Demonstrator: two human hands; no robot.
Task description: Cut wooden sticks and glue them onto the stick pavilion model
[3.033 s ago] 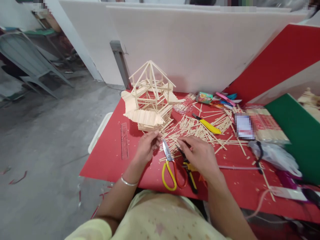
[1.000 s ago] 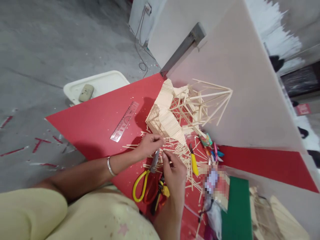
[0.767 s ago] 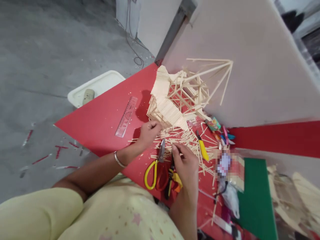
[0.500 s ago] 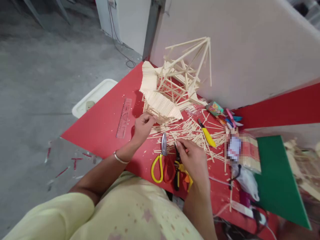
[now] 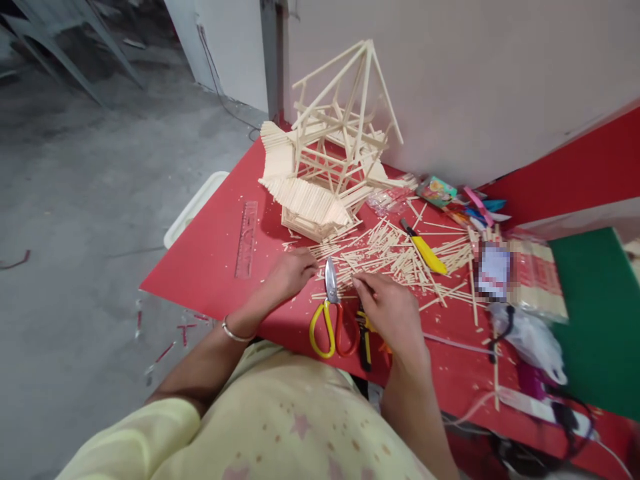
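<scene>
Wooden stick model (image 5: 309, 199) stands just beyond left fingers (image 5: 308, 265). Those curl, grip unclear; right fingertips (image 5: 363, 289) close together, cannot tell if pinching. Scissors (image 5: 331, 288) lie between; hurried sideways reach could knock knuckles against them.

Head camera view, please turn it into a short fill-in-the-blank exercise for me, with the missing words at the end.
1. The scissors lie ____ the left hand and the right hand.
2. The clear ruler lies on a tabletop coloured ____.
3. The bracelet is worn on the ____ wrist.
4. The yellow cutter lies closer to the ____ hand.

Missing words: between; red; left; right.
</scene>
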